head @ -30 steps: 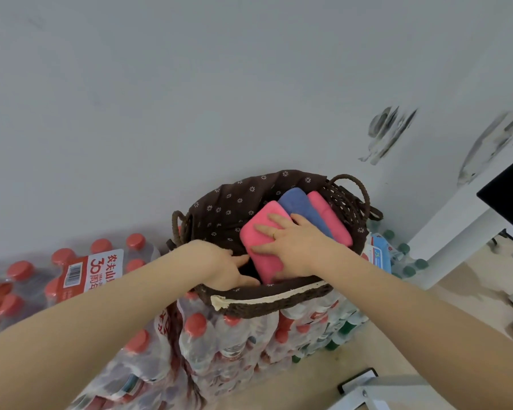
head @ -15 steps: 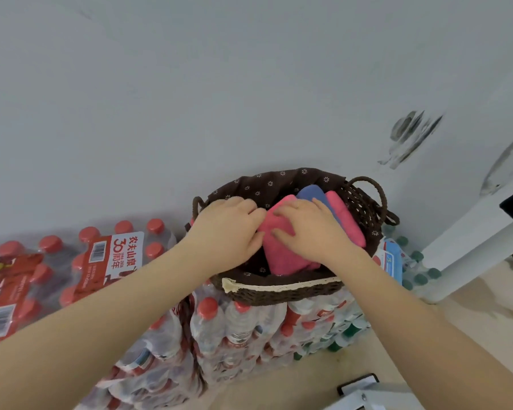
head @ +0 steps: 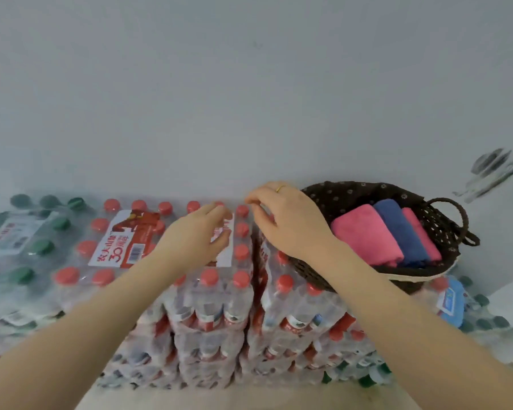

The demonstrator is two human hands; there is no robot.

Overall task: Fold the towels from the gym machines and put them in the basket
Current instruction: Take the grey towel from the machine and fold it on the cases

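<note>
L hand [head: 194, 232]: fingers loosely curled, holding nothing, hovering over the red-cap bottle packs [head: 214, 294]; can't tell if fingertips touch the wrap. R hand [head: 288, 220]: fingers relaxed, bent downward, nothing in grip, gold ring [head: 280, 188] on one finger; it sits just left of the basket [head: 444, 229], wrist crossing in front of the basket's near-left rim.

Basket: dark woven, brown flower-print liner, loop handle on the right side, pale band along the near edge. Stands on top of the bottle packs, against the wall [head: 249, 84]. Inside, 3 folded towels side by side, touching: pink towel [head: 365, 232] on the left, blue towel [head: 400, 232] in the middle, 2nd pink towel [head: 418, 232] at right, mostly covered by the blue one. Neither hand touches them.

Further out: packs stacked several layers deep, red/white label w/ barcode [head: 122, 244] on top. Green-cap packs [head: 27, 241] far left. Blue-label pack [head: 449, 300] below the basket's right end. Dark scuff marks [head: 492, 170] on the wall upper right. Frame is somewhat blurred.
</note>
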